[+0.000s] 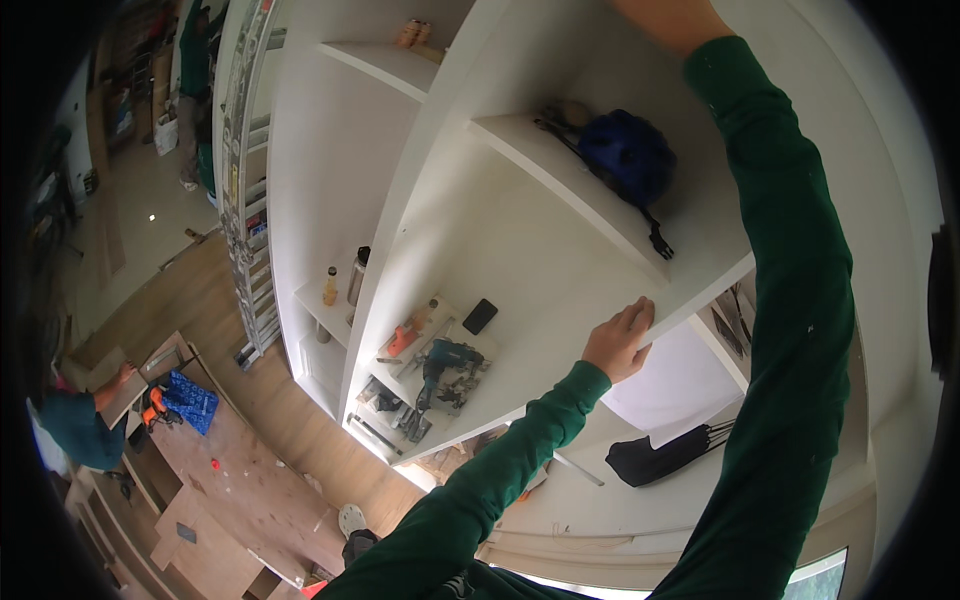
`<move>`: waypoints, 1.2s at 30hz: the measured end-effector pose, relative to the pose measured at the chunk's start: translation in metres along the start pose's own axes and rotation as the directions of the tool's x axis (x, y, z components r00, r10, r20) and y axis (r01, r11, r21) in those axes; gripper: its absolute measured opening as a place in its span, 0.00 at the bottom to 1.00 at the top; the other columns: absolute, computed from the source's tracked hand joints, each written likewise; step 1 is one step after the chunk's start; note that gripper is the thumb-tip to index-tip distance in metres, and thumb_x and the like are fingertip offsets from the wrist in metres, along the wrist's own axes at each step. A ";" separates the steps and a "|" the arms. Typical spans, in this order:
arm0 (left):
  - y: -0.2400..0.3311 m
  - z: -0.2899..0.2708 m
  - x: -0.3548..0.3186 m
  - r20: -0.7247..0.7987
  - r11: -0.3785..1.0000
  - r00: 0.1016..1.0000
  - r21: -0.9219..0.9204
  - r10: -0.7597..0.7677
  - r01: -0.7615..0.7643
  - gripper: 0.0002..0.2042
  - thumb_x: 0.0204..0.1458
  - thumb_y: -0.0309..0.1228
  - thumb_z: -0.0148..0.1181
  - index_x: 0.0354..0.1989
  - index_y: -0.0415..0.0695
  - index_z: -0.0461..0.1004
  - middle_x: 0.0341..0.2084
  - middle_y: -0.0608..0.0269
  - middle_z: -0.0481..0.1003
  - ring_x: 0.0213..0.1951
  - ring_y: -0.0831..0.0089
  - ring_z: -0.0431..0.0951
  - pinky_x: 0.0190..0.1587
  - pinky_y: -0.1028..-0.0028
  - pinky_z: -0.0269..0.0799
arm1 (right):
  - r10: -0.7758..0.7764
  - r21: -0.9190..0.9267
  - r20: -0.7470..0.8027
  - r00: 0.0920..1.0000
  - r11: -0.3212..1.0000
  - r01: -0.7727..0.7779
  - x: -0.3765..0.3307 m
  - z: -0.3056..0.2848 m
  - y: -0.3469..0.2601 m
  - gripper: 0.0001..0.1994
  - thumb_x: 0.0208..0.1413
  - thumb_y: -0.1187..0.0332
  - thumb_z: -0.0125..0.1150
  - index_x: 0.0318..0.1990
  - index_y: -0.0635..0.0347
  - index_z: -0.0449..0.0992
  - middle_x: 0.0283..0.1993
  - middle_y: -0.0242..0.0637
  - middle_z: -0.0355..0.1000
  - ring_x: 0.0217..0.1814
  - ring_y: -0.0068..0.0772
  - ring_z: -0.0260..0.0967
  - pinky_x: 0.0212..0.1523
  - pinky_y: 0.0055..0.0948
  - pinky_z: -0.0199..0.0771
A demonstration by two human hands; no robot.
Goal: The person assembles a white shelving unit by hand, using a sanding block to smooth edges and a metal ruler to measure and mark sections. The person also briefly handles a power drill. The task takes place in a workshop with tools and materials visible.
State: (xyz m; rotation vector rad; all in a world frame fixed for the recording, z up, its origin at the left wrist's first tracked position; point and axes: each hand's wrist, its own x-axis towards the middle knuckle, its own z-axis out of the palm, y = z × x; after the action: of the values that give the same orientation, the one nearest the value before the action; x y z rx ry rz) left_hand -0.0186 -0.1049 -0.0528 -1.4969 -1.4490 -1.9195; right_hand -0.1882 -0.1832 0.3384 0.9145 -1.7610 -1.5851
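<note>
Two green-sleeved arms of mine reach up into a white built-in shelf unit (pixel 520 230). My left hand (pixel 618 342) is closed on the front edge of a white panel, its fingers curled against the inner face below a short shelf. High at the upper edge, my right hand (pixel 672 22) shows only its back and wrist; its fingers are out of view. Between the arms, a dark blue helmet (pixel 630 155) with a hanging strap buckle rests on the short white shelf (pixel 570 190).
Lower down lie a teal power tool (pixel 447 370), a black phone (pixel 481 316) and an orange-handled tool (pixel 403 340). A black bag (pixel 660 455) sits near my right arm. A metal ladder (pixel 240 180) leans left. Beyond a wooden worktable (pixel 260 480), other people work.
</note>
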 end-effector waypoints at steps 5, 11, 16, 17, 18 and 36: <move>0.000 0.000 0.001 -0.037 0.999 0.999 0.012 0.031 -0.030 0.34 0.43 0.28 0.67 0.62 0.41 0.62 0.56 0.50 0.71 0.46 0.55 0.79 0.44 0.64 0.80 | -0.045 -0.017 -0.014 0.999 0.999 0.045 0.020 0.037 0.011 0.08 0.51 0.73 0.55 0.38 0.53 0.78 0.40 0.34 0.72 0.47 0.36 0.71 0.70 0.47 0.58; -0.001 -0.001 0.002 -0.031 0.999 0.999 0.022 0.037 -0.036 0.34 0.43 0.28 0.68 0.61 0.41 0.62 0.56 0.50 0.71 0.46 0.56 0.79 0.44 0.64 0.80 | -0.087 -0.090 0.037 0.996 0.992 0.090 0.025 0.051 0.014 0.06 0.51 0.74 0.55 0.35 0.53 0.77 0.39 0.33 0.71 0.47 0.35 0.71 0.70 0.44 0.60; -0.002 -0.001 0.002 -0.019 1.000 0.999 0.005 0.030 -0.030 0.35 0.42 0.28 0.68 0.61 0.41 0.63 0.56 0.51 0.71 0.46 0.57 0.79 0.43 0.65 0.80 | -0.142 -0.172 0.119 0.983 0.972 0.161 0.021 0.042 0.018 0.05 0.50 0.73 0.56 0.33 0.53 0.76 0.38 0.32 0.71 0.48 0.35 0.71 0.70 0.43 0.62; -0.002 -0.001 0.002 -0.030 0.999 0.999 0.022 0.041 -0.041 0.35 0.41 0.28 0.69 0.61 0.42 0.63 0.55 0.52 0.72 0.46 0.57 0.80 0.42 0.65 0.80 | -0.156 -0.171 0.119 0.980 0.969 0.176 0.018 0.038 0.019 0.04 0.50 0.73 0.56 0.33 0.53 0.76 0.38 0.32 0.71 0.48 0.35 0.71 0.70 0.43 0.62; -0.002 -0.001 0.002 -0.026 0.999 0.999 0.019 0.042 -0.042 0.35 0.41 0.28 0.69 0.61 0.42 0.63 0.55 0.52 0.72 0.46 0.57 0.80 0.42 0.65 0.80 | -0.171 -0.170 0.119 0.978 0.967 0.189 0.013 0.033 0.019 0.04 0.50 0.72 0.56 0.33 0.53 0.76 0.38 0.32 0.70 0.47 0.35 0.70 0.69 0.43 0.63; -0.005 0.003 0.000 -0.016 0.999 1.000 0.045 0.019 -0.019 0.31 0.47 0.30 0.64 0.62 0.40 0.64 0.54 0.52 0.74 0.42 0.57 0.81 0.40 0.65 0.81 | -0.116 -0.070 0.331 0.937 0.987 0.147 -0.147 -0.134 -0.008 0.10 0.46 0.71 0.61 0.38 0.55 0.76 0.38 0.33 0.69 0.45 0.34 0.71 0.64 0.46 0.68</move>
State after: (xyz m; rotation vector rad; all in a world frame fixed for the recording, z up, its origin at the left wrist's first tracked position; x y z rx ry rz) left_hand -0.0206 -0.1004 -0.0555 -1.4667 -1.4560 -1.8713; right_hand 0.0065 -0.1426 0.3479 0.7725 -1.8560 -1.9828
